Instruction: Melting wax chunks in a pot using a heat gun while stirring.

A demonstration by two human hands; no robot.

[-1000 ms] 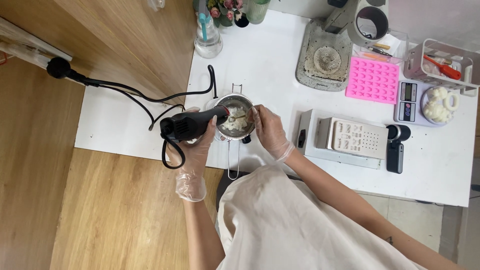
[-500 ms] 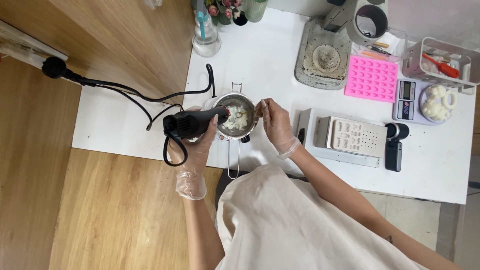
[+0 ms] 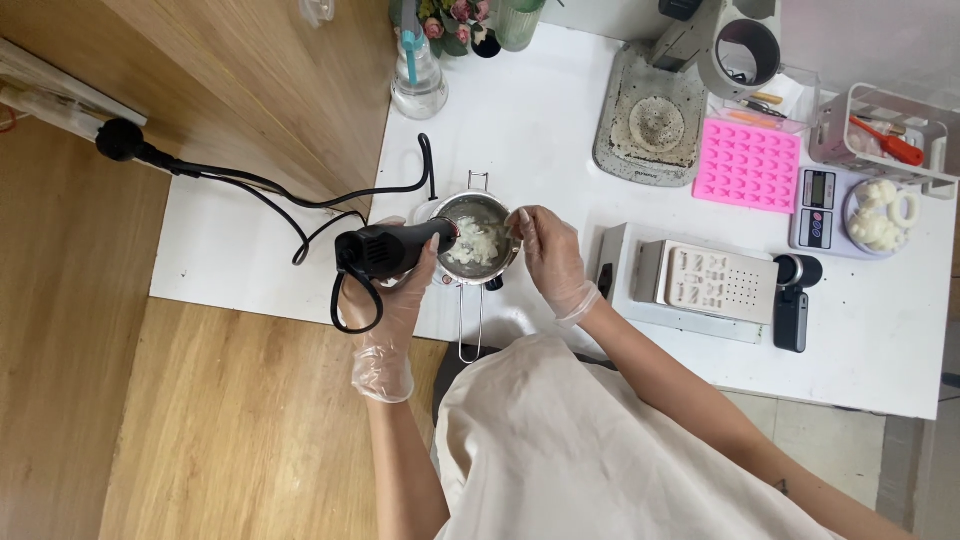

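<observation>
A white tabletop (image 3: 250, 240) carries everything. Beyond the two hands, toward the far edge, stand a clear spray bottle (image 3: 417, 75) and a small bunch of flowers (image 3: 450, 20). Well off to the right of the right hand lie a grey perforated mould (image 3: 718, 280) on a white block, a black handheld device (image 3: 794, 300), a pink silicone mould (image 3: 748, 164), a small scale (image 3: 828, 208) bearing white pieces, a white wire basket (image 3: 885, 130) and a grey stained stand base (image 3: 652, 125). A black cord (image 3: 260, 190) runs from the left hand away across the tabletop to a plug on the wooden floor (image 3: 150, 420); one loop of it hangs just below that hand.

Between the two hands sits a small metal pot (image 3: 478, 240) holding white waxy chunks (image 3: 480, 240), its long wire handle pointing back toward the person.

The left hand (image 3: 390, 290), in a clear glove, has its grip wrapped closed around a black heat gun (image 3: 395, 248), whose nozzle reaches over the pot's left rim. The right hand (image 3: 552, 262), also gloved, has its fingertips (image 3: 520, 222) pressed together at the pot's right rim, pinching a thin stirring tool (image 3: 500, 236) that dips into the chunks; the tool itself is too small to make out clearly.
</observation>
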